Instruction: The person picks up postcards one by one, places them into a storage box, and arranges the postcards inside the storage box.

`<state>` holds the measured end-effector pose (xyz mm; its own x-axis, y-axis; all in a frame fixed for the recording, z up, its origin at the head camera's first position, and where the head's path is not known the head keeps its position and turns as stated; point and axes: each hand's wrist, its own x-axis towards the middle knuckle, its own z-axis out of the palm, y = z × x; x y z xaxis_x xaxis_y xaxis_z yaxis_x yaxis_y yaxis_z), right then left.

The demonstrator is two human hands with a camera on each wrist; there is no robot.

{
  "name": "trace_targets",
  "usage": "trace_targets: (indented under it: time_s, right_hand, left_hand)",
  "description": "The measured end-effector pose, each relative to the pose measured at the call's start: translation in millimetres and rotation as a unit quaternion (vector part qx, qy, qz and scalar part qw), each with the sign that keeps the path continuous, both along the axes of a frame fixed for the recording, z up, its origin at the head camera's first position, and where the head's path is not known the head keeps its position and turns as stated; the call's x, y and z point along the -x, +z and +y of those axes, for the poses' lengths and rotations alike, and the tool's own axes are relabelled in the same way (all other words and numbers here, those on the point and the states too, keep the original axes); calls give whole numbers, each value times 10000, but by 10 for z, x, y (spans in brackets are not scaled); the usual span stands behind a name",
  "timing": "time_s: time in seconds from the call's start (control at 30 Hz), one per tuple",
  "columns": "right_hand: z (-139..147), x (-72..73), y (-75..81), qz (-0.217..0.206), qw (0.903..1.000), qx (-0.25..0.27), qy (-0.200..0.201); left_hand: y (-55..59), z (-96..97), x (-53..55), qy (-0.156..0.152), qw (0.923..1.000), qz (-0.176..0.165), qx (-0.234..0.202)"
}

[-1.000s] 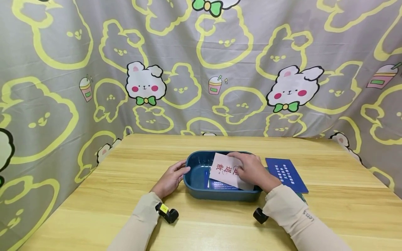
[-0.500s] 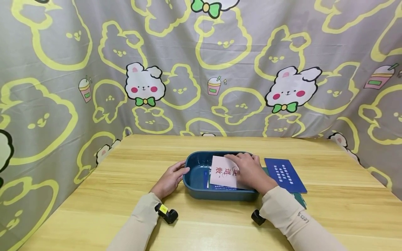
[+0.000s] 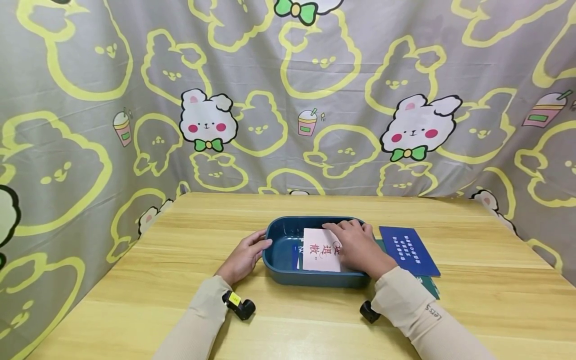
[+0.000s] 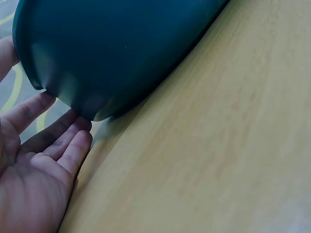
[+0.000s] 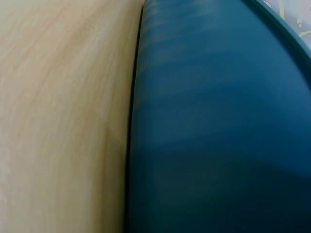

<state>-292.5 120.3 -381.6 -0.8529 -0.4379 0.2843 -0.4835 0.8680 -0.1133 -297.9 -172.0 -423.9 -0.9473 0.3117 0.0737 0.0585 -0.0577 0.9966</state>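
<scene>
A dark teal oblong basin (image 3: 310, 280) stands on the table. My left hand (image 3: 243, 256) holds its left end, thumb at the rim; in the left wrist view the fingers of this left hand (image 4: 43, 155) rest against the outer wall. Inside the basin, a pale pink card (image 3: 317, 250) with red characters lies over a blue printed card (image 3: 295, 257). My right hand (image 3: 360, 248) reaches over the right side of the basin and grips the pink card, covering its right part. The right wrist view shows only the basin's outer wall (image 5: 209, 116) and the table.
Right of the basin, a blue card (image 3: 409, 250) with white characters lies on a green card (image 3: 429, 286). Light wood tabletop (image 3: 202, 220) surrounds them. A patterned grey curtain (image 3: 261, 65) hangs behind and at both sides.
The right hand has brought the pink card lower and turned it straighter and flatter in the basin. The left hand and the basin have stayed in place.
</scene>
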Motion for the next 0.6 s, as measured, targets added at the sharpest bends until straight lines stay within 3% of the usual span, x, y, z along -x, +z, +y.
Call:
trace_targets:
  time_s: [0.2, 0.43, 0.6]
  right_hand:
    - [10, 5, -11, 171, 9998, 132, 54]
    - [22, 9, -22, 764, 9941, 761, 56]
    - [35, 21, -14, 529, 9938, 939, -278]
  left_hand:
    - [0, 14, 2, 58, 10000, -40, -45]
    - [9, 27, -13, 120, 9999, -67, -72]
    - [4, 22, -12, 87, 9999, -61, -84]
